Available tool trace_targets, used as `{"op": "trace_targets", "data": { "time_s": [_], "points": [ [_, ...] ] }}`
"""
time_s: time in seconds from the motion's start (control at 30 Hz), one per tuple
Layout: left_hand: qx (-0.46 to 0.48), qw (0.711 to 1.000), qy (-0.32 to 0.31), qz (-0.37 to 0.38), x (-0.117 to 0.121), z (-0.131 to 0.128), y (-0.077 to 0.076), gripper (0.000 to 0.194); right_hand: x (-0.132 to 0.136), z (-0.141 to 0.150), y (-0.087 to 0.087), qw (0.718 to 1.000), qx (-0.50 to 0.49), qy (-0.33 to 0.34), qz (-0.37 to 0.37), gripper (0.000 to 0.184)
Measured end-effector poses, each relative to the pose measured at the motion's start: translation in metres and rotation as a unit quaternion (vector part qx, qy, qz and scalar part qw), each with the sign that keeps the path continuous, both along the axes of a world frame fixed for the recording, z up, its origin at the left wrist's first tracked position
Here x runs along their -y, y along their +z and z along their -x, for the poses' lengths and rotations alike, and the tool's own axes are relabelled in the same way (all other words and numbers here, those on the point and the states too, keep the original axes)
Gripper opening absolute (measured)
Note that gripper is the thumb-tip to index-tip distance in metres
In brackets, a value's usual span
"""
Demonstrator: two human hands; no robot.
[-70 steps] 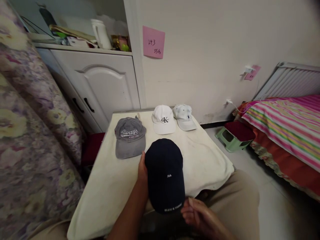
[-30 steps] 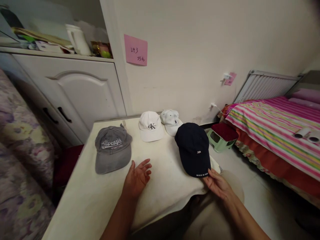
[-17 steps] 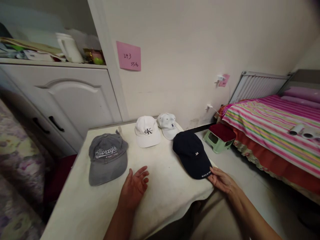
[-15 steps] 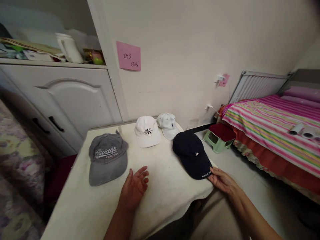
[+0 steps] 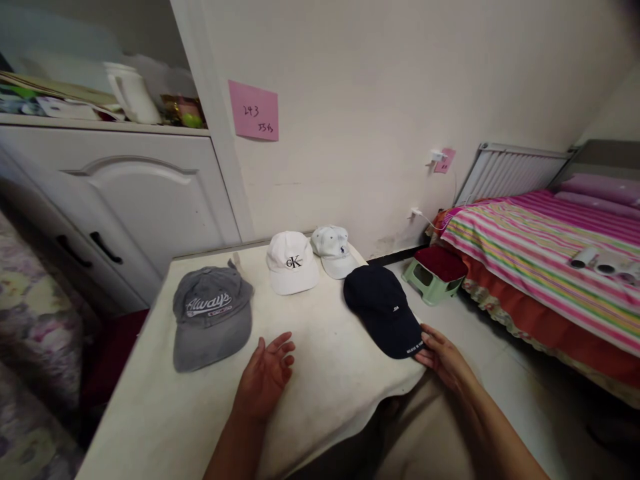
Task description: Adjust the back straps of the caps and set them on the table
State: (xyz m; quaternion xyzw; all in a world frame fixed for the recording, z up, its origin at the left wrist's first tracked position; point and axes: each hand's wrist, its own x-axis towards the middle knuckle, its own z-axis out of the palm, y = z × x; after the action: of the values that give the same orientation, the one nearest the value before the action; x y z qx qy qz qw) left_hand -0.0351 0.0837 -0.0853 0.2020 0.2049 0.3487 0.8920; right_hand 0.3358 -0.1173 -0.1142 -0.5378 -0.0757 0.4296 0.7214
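My right hand (image 5: 441,353) grips the brim edge of a dark navy baseball cap (image 5: 377,300) at the table's right side, thumb on top and fingers beneath. Palm turned up and fingers loosely apart, my left hand (image 5: 269,370) holds nothing over the table's near middle. Left of it lies a grey baseball cap (image 5: 213,320) with white "Always" lettering, brim toward me. Toward the wall sits a white baseball cap (image 5: 291,263) with a black "CK" mark. A pale baseball cap (image 5: 333,250) with a small dark emblem stands beside it, close behind the navy one.
The caps rest on a table with a cream cover (image 5: 305,333), its back edge against the wall. A green stool (image 5: 433,280) with a red top stands right of it, before a bed (image 5: 540,233). A white cabinet (image 5: 135,200) rises at left.
The navy cap's brim has tilted slightly in my right hand, whose thumb sits a little higher on the edge. My left hand and the other caps keep their places; the view shifts slightly.
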Motion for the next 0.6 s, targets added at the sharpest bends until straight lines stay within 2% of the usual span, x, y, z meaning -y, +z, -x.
{"op": "trace_targets", "data": {
  "time_s": [0.27,0.47,0.6],
  "points": [
    [-0.005,1.000,0.005,-0.004,0.000,0.000,0.000,0.033,0.001,0.001,0.002,0.999,0.022,0.005,0.044,0.063],
    [-0.020,1.000,0.013,-0.005,0.004,-0.002,0.001,0.031,0.007,0.006,-0.004,0.994,0.086,-0.009,0.067,0.064],
    [-0.057,0.998,0.020,-0.015,0.009,-0.005,0.003,0.024,0.021,0.014,-0.009,0.986,0.148,-0.069,0.038,0.054]
  ]
}}
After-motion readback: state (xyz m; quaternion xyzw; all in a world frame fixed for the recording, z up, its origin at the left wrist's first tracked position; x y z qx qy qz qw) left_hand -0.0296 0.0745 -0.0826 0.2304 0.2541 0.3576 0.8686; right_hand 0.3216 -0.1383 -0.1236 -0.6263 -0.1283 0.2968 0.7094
